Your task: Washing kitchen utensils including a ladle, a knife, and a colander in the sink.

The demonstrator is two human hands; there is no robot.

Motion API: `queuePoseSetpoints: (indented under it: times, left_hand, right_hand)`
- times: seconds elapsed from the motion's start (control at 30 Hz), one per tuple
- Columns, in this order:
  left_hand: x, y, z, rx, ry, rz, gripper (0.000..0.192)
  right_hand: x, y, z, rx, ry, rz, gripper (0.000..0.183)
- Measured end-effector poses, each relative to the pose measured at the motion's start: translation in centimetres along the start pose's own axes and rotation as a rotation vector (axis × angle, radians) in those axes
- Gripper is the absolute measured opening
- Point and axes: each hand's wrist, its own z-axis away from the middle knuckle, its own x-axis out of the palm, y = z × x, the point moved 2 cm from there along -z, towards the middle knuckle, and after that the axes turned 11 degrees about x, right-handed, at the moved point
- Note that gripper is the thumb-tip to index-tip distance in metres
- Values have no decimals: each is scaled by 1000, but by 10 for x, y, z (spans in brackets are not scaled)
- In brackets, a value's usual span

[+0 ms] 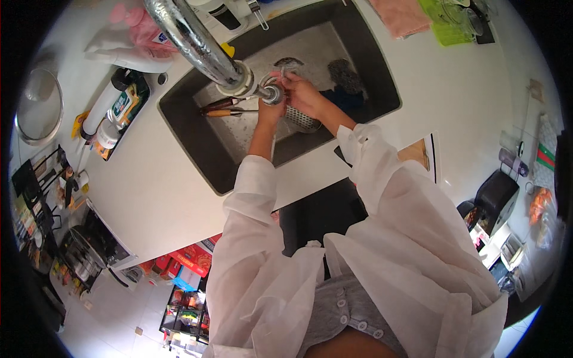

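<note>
Both my hands are together over the dark sink, below the chrome faucet. The faucet head hides much of my left hand, so its grip is unclear. My right hand has its fingers bent around a small shiny curved item, whose kind I cannot make out. Under my right wrist lies a perforated metal cylinder, partly covered. Left of my hands, a wooden-handled utensil and a dark-red-handled one rest in the sink.
A grey mesh scrubber and dark cloth lie at the sink's right. Bottles stand in a caddy left of the sink. A pink cloth and green mat are at the back right of the counter.
</note>
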Motion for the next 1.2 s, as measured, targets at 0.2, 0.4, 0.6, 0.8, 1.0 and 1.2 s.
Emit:
queuePoseSetpoints:
  times: [0.2, 0.4, 0.6, 0.8, 1.0, 1.2]
  left_hand:
    - [8, 2, 17, 95, -72, -278, 26]
    - [-12, 10, 57, -120, -160, -68, 20]
    - [-35, 2, 65, -38, -104, -257, 27]
    - [-47, 4, 85, -212, -90, -309, 45]
    - [-37, 27, 104, -69, -171, -455, 45]
    - [-49, 4, 108, 81, -189, -435, 33]
  right_hand:
    - [-6, 12, -23, -236, 492, 135, 32]
    - [-26, -11, -34, -105, 376, -216, 23]
    - [-3, 22, -9, 18, 195, -194, 18]
    - [8, 50, 4, 172, 189, 383, 22]
    - [-20, 24, -31, 188, 437, -288, 24]
    - [-20, 4, -34, 106, 290, -136, 21]
